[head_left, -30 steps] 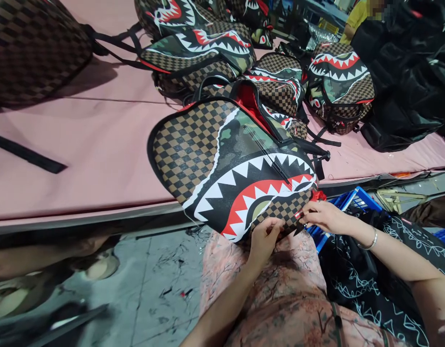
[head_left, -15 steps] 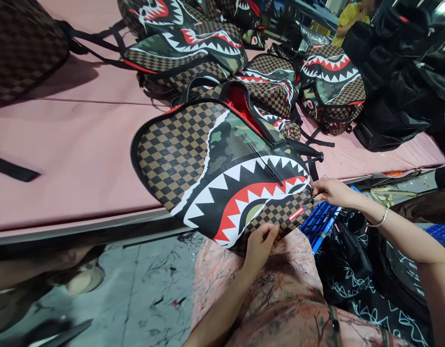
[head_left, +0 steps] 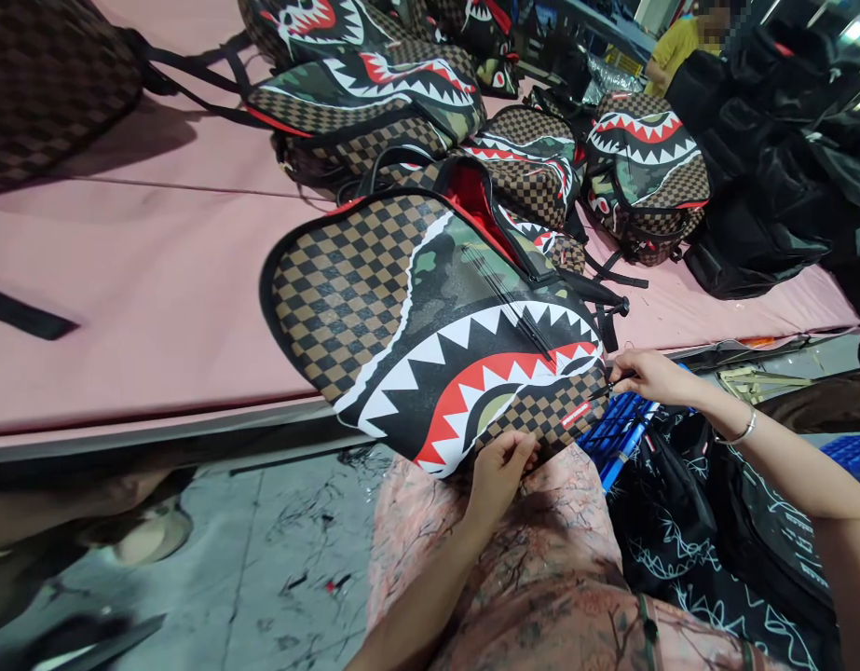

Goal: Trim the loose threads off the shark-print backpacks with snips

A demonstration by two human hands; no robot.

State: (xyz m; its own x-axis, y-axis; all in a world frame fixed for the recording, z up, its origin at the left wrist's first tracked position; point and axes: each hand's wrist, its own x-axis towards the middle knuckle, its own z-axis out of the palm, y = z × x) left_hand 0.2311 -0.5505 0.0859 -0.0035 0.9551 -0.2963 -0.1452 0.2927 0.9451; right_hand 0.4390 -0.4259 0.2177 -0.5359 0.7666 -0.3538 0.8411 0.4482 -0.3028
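Observation:
A backpack [head_left: 346, 280] with a brown-and-black check, a camouflage patch and a red-and-white shark mouth lies tilted over the table edge and my lap. Its top opening shows red lining, and several thin black strands lie across its front. My left hand [head_left: 503, 471] pinches the near bottom edge of the backpack, thumb on top. At its right-hand corner, my right hand [head_left: 646, 376] is closed with the fingertips together on something thin and dark, too small to make out.
More shark-mouth backpacks [head_left: 374, 93] are piled behind on the pink table [head_left: 156, 308]. Black bags [head_left: 765, 214] are heaped at the right. Below my right arm are a blue crate [head_left: 621, 433] and black bags with white scribbles. A person in yellow [head_left: 681, 47] is at the back.
The view has shifted slightly, and the backpack appears a little further right on its left side. My right hand has moved slightly right. Both hands keep their grip.

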